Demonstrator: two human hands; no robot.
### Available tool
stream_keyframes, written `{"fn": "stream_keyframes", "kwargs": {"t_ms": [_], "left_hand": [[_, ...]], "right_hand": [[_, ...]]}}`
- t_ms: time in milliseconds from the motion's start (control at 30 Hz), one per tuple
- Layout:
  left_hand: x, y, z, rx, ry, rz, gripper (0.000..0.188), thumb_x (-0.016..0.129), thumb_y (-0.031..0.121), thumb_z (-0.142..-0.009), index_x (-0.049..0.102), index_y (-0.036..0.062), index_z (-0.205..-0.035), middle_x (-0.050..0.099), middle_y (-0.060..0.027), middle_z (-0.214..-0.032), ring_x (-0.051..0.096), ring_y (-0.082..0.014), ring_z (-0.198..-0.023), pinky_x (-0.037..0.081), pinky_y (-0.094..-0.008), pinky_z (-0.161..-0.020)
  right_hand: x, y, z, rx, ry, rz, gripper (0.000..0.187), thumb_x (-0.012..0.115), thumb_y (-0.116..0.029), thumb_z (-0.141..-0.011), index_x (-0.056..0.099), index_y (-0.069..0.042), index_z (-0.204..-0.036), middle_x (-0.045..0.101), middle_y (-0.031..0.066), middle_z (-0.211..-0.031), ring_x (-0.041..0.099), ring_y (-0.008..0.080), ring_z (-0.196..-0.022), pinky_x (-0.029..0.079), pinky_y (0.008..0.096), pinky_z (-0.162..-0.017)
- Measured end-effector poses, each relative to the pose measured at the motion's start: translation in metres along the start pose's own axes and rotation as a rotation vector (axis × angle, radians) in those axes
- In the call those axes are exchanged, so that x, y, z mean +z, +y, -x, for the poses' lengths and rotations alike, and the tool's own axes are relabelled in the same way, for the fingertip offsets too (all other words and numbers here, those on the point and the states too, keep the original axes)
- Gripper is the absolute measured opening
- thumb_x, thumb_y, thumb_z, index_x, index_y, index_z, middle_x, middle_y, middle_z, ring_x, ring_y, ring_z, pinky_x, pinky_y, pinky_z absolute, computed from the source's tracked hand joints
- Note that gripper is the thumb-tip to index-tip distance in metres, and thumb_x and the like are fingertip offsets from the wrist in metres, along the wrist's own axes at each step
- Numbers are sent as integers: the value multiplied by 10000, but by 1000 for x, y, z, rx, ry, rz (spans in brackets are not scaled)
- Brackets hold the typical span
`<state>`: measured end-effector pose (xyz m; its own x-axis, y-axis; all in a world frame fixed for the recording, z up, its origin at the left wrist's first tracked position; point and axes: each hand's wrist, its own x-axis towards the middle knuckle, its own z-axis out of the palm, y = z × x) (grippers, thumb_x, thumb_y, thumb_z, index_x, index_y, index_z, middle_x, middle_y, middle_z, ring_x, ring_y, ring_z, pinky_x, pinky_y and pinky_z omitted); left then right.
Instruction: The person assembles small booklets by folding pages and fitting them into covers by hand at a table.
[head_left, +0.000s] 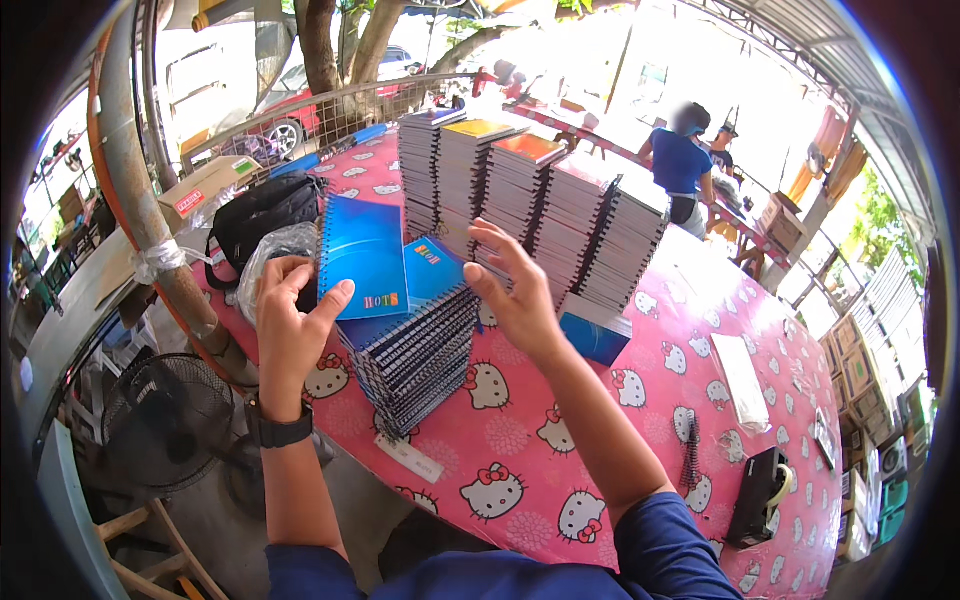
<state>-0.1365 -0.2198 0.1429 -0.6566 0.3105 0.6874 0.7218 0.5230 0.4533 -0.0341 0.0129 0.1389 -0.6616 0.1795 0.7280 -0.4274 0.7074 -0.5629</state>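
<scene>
A blue spiral-bound notebook (365, 250) lies tilted across the top of a stack of spiral notebooks (415, 360). My left hand (292, 320) grips its coiled left edge, thumb on the cover and fingers behind. Another blue notebook (440, 270), turned a different way, lies partly under it on the stack. Beside the stack's right edge, my right hand (515, 295) is open, fingers spread and thumb close to the coils; whether it touches them I cannot tell. Tall piles of spiral notebooks (570, 215) stand just behind, with a blue-covered book (597, 330) at their foot.
A pink patterned tablecloth (530, 510) covers the table. On it are a tape dispenser (757, 495), a loose black coil (690, 448), a white packet (740, 380) and a black bag (265, 215). A fan (170, 425) stands at left by a metal post (140, 190). A person (682, 165) works beyond.
</scene>
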Motion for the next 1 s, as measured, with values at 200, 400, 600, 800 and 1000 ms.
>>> {"fn": "stream_keyframes", "kwargs": {"t_ms": [200, 400, 600, 800, 1000], "left_hand": [[24, -1, -1, -156, -206, 1133, 430, 532, 227, -868, 523, -57, -1192, 578, -121, -1117, 518, -110, -958, 394, -235, -858], [54, 4, 0, -289, 111, 1130, 355, 427, 204, -941, 611, -83, -1041, 651, -165, -946, 613, -171, -840, 476, -281, -774], [46, -16, -7, -30, 368, 876, 414, 376, 253, -964, 487, -50, -1223, 567, -179, -1161, 550, -229, -1056, 422, -320, -890], [-36, 2, 35, 131, 746, 644, 374, 387, 152, -909, 437, -45, -1223, 454, -187, -1277, 430, -272, -1198, 352, -391, -978], [-9, 78, 62, 634, 588, 450, 351, 521, 181, -791, 480, 71, -1122, 434, -159, -1192, 419, -323, -1124, 362, -474, -913]], "right_hand": [[42, 3, -7, 32, 207, -188, 434, 564, -327, -884, 508, -1, -1164, 533, 184, -1156, 544, 271, -1017, 433, 338, -853], [47, 4, -10, 97, 375, -25, 205, 592, -209, -867, 574, -9, -910, 508, 78, -791, 497, 163, -674, 424, 279, -622], [28, 23, -1, 207, 203, -454, 325, 613, -258, -857, 550, 2, -1042, 581, 106, -862, 551, 190, -766, 452, 276, -717], [-119, 126, 106, 303, -21, 930, 189, 678, -152, -714, 681, -91, -892, 607, 61, -909, 542, 246, -968, 417, 367, -818], [-142, 144, 112, 220, 81, 991, 118, 665, -94, -680, 650, -91, -797, 584, 51, -862, 537, 232, -951, 414, 367, -819]]}}
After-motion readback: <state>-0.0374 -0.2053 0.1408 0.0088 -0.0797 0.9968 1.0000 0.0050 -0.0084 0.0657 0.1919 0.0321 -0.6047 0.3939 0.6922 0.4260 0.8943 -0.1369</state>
